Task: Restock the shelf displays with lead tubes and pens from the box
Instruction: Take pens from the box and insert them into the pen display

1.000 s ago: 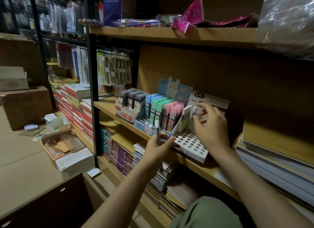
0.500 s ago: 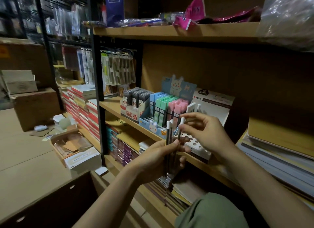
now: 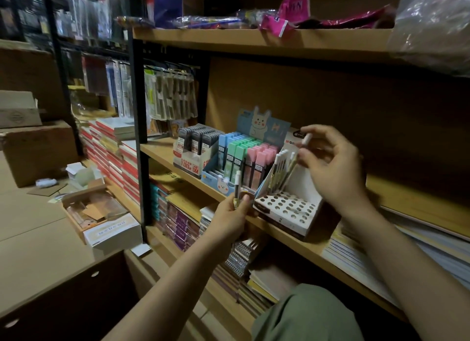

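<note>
Wooden shelf [image 3: 162, 151] carried the displays: two trays of lead tubes [image 3: 230, 154], grey beside pastel, apparently full, and to their right a white pen stand [image 3: 287, 208] with most holes empty. Half a second before, both hands met in front of the shelf; now the right hand [image 3: 333, 168] had lifted away to the stand's back row, fingertips pinching one white-capped pen [image 3: 305, 139] above the few pens already standing there. The left hand [image 3: 232, 220] had dropped to the shelf edge, fingers closed around one remaining pen [image 3: 237, 185]. Judging by this, the pen restock was only beginning. A supply box [image 3: 101, 221] sat open on the floor, well apart.
</note>
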Motion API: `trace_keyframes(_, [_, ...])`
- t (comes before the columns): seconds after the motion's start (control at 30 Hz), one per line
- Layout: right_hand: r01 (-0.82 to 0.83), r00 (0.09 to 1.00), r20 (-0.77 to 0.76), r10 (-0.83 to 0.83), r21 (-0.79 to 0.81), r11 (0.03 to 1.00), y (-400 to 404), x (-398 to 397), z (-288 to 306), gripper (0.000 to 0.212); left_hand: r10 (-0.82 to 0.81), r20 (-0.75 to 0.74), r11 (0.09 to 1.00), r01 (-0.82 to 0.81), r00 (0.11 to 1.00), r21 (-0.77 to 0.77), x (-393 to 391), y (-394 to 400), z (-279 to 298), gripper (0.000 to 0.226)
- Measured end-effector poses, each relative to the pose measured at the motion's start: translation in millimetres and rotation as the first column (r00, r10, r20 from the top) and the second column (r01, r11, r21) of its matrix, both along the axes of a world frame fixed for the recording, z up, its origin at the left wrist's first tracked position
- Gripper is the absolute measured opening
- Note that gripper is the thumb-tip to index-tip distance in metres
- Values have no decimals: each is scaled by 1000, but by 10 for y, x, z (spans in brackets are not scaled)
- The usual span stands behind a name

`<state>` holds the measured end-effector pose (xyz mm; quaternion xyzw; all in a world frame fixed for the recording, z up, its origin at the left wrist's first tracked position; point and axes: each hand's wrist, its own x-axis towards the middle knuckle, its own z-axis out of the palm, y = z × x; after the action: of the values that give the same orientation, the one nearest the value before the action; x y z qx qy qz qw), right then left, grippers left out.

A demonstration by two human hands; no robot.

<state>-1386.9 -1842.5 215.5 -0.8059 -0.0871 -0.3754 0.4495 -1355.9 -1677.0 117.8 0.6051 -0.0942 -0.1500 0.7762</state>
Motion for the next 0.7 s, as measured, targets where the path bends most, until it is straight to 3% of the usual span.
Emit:
trace_keyframes(0.1, [166, 985, 72, -155, -185, 969, -72, 91, -26, 36, 44, 73, 993, -52, 996, 104, 2, -17, -48, 22])
trace_keyframes(0.2, [182, 983, 69, -171, -217, 959, -96, 207, -146, 37, -19, 85, 991, 8, 996, 130, -19, -53, -49, 20])
trace_keyframes(0.37, [159, 987, 27, -157, -116, 980, -154, 308, -295, 36, 36, 131, 978, -62, 991, 200, 9, -162, -73, 34])
trace_keyframes(0.5, [142, 990, -12, -142, -20, 990, -174, 352, -355, 37, 165, 89, 971, -177, 982, 161, 73, -309, -117, 45])
trace_keyframes(0.7, [238, 971, -16, -238, -7, 971, -158, 440, -291, 26, 254, -12, 964, -252, 967, 88, 139, -420, -187, 33])
